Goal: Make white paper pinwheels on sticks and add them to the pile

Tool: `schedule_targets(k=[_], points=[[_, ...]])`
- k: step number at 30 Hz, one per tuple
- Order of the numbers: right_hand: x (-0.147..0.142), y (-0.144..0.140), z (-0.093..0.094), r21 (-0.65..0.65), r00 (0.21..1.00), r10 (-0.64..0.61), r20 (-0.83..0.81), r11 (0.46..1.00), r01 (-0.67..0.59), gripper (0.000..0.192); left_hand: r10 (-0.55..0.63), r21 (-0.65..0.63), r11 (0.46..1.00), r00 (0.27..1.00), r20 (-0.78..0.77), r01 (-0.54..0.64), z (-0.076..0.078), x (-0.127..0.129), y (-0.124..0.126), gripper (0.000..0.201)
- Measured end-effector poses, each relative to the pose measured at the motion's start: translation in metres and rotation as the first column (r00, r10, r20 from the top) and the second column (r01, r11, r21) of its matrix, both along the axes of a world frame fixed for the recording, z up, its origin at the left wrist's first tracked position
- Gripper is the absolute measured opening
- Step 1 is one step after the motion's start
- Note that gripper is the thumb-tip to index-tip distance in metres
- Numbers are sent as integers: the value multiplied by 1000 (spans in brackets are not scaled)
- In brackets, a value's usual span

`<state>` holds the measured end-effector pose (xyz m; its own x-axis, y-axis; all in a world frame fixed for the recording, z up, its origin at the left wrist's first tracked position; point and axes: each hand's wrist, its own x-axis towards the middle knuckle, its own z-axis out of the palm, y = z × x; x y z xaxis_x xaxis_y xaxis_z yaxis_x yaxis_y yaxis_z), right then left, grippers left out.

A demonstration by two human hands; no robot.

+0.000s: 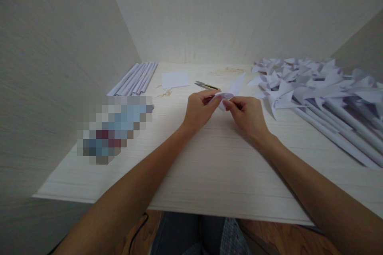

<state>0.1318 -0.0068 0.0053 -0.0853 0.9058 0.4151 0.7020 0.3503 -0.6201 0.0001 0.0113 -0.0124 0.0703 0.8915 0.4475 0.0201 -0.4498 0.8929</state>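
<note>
paper piece pinched betw. left hand & right hand, both closed on it; long axis up-right.

Near desk bare; pinwheel pile blocks right.

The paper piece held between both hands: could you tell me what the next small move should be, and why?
Probably press the curled flap down toward the middle. Both the left hand and right hand pinch the folded paper piece above the table, one flap already bent over and one point still sticking up, unlike the finished pinwheels piled at right.
</note>
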Motion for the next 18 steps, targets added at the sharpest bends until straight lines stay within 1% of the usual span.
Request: schedule_targets(k=[5, 10, 13, 18], points=[[0, 0, -1, 26, 999, -19, 42, 999, 18, 26, -10, -33, 999, 999, 44, 11, 1, 0, 0, 14], [0, 0, -2, 43, 996, -27, 83, 999, 23, 28, -6, -59, 998, 999, 42, 8, 4, 0, -1, 12], [1, 1, -2, 61, 984, -45, 172, 998, 34, 30, -14, -64, 998, 1000, 23, 15, 4, 0, -1, 13], [2, -1, -2, 102, 929, -111, 353, 992, 80, 30, -44, -68, 997, 999, 5, 45, 3, -2, 0, 15]])
